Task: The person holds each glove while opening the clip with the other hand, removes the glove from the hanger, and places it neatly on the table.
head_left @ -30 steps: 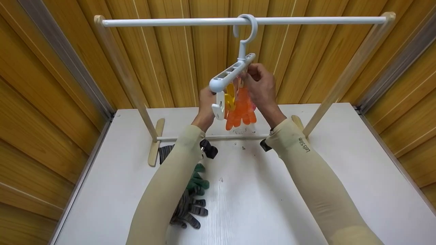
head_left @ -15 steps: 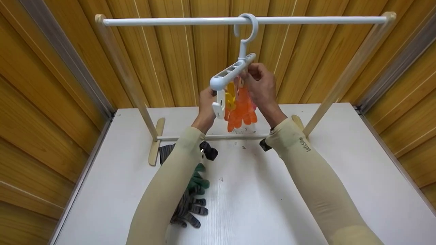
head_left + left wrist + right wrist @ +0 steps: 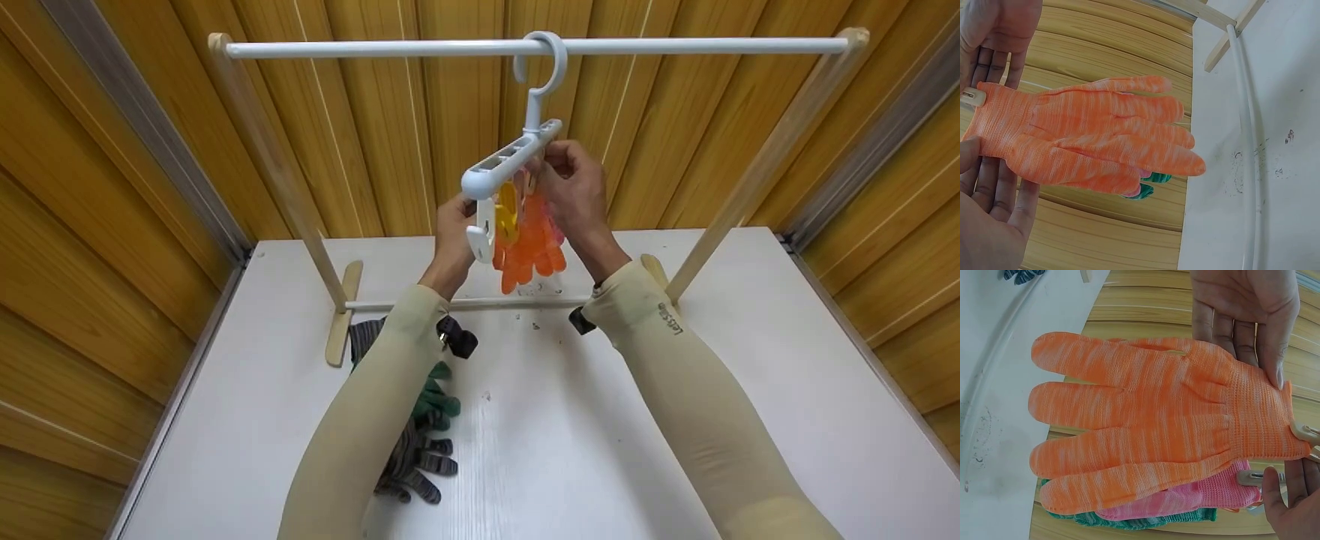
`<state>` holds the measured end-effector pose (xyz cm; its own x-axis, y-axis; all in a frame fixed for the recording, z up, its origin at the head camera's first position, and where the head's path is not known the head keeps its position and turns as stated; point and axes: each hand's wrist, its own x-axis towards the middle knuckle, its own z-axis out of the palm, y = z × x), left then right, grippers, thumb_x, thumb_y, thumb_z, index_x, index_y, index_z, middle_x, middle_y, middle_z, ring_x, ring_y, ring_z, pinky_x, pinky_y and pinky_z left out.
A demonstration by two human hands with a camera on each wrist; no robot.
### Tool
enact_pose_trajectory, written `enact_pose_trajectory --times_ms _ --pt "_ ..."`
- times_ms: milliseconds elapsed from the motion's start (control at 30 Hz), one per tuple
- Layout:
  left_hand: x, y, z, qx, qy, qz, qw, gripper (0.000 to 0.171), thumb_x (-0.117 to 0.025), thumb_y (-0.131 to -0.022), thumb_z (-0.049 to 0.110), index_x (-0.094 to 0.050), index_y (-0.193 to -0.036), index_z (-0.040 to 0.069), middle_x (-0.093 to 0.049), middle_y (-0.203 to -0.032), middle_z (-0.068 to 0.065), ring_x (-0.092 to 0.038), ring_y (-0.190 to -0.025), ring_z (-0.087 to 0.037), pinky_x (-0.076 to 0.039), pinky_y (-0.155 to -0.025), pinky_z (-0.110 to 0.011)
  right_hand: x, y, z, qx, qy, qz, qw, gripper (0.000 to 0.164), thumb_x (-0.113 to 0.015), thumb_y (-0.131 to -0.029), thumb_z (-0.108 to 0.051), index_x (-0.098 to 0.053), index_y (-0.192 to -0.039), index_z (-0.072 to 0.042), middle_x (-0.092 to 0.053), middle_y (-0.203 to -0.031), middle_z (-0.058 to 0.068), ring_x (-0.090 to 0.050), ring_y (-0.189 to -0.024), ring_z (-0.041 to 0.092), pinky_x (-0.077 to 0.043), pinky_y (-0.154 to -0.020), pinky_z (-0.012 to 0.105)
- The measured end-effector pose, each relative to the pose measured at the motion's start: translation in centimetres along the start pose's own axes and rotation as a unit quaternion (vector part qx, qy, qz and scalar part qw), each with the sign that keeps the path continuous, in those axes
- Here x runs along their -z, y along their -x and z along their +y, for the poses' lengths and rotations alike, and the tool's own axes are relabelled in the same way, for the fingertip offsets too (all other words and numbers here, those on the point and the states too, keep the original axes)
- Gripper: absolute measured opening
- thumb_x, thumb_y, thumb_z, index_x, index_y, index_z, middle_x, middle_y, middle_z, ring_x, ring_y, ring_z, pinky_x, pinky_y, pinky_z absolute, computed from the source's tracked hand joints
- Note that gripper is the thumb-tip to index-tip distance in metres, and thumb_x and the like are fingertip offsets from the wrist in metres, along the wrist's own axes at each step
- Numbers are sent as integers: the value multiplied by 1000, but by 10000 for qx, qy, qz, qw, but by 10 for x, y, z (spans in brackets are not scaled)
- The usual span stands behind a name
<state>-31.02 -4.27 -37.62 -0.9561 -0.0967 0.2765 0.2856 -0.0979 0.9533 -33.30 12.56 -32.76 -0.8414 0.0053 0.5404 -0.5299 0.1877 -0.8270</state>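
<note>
The white table (image 3: 570, 427) in front of you fills the lower half of the head view, and the drying rack (image 3: 375, 49) stands across its far end, its rail along the top of the frame. The pale blue hanger (image 3: 499, 169) hooks over that rail near top centre, one end pointing towards you. At lower left, partly behind your left sleeve, lie a green glove (image 3: 433, 397) and a grey striped glove (image 3: 412, 457). Your orange glove (image 3: 532, 240) hangs fingers down below the hanger, with a pink glove (image 3: 1174, 500) and another green one (image 3: 1145, 519) behind it in the right wrist view.

Your left hand (image 3: 454, 232) pinches the orange cuff, thumb in front and fingers behind. Your right hand (image 3: 577, 187) is at the cuff's other side, fingers behind it; whether they grip anything, I cannot tell. A cream peg (image 3: 1304, 433) sits over the cuff's edge.

You seem to be fastening the orange glove, probably near the end of that step. The next move likely calls for checking the peg's bite before you let go gently; the white peg (image 3: 484, 236) and yellow peg (image 3: 508, 217) look available for another glove.
</note>
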Motion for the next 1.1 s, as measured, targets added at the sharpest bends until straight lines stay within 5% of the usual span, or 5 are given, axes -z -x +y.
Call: enact_pose_trajectory --times_ms 1100 --pt "2 5 -7 100 -215 193 9995 28 -62 -108 8 -68 -134 -2 -71 -124 -14 -65 -113 -24 -55 -100 -32 -1 1 -5 -76 -293 111 9995 24 -72 -103 -9 -65 -121 5 -66 -108 10 -57 -95 19 -52 -88 30"
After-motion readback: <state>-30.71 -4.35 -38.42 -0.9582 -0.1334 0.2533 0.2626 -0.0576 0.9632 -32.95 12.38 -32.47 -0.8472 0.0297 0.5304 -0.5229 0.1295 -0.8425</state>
